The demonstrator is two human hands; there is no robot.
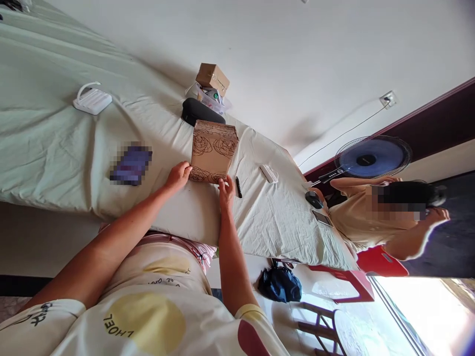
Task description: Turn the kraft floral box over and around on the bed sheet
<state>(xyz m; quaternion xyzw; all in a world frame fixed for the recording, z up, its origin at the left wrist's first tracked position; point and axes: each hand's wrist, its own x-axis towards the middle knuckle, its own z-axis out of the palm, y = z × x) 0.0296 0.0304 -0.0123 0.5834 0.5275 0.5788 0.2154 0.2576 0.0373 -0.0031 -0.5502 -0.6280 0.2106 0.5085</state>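
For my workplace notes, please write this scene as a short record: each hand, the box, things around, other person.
Left hand: closed at the near left corner of the cardboard box
Right hand: fingers at the near edge, by the right corner; firmness of grip unclear
Box surface: brown, with black looping scribbles
Right of box: black pen on pale cloth
Behind box: black case, smaller carton
Other person: far right, arms raised near head, beside a fan
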